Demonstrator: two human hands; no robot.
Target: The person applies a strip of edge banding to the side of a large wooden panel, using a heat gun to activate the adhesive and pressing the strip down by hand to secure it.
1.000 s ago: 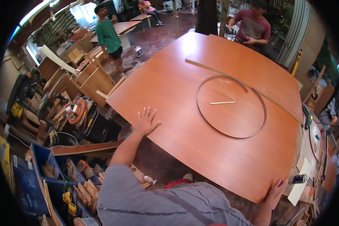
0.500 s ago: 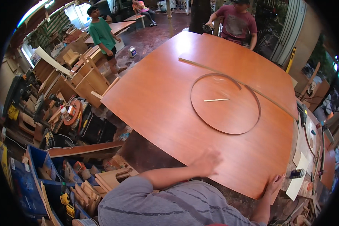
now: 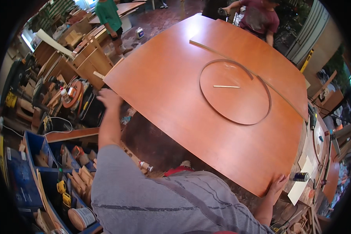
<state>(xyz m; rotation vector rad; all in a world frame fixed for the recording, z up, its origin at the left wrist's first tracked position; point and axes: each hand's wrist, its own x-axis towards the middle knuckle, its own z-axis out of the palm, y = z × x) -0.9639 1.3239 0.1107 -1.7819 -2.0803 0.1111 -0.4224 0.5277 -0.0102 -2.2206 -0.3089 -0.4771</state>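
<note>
1. Currently, my left hand (image 3: 110, 98) sits at the left corner of the large reddish-brown panel (image 3: 175, 101). The fingers curl loosely at that edge; I cannot tell whether they grip it or only touch it.
2. My right hand (image 3: 276, 186) presses against the panel's near right corner, fingers together and laid flat along the edge, thumb side toward the board.
3. Panel position: it spans the space between my two hands and extends away from them, lying roughly flat on a support hidden beneath it.
4. Resting on the panel, well beyond my fingers, are a thin wooden hoop (image 3: 235, 92), a small stick (image 3: 226, 86) inside it, and a long thin strip (image 3: 247, 72) crossing the hoop's far side.
5. Progress, as I judge it: both corners are under hand and the panel is not yet lifted clear; moving or aligning it remains.
6. Arm pose: left arm raised, bent at the elbow, forearm upright; right arm reaching low and outward.
7. Below my left hand lie blue bins (image 3: 35, 156) of wood offcuts. Two other people stand past the panel's far edge.
</note>
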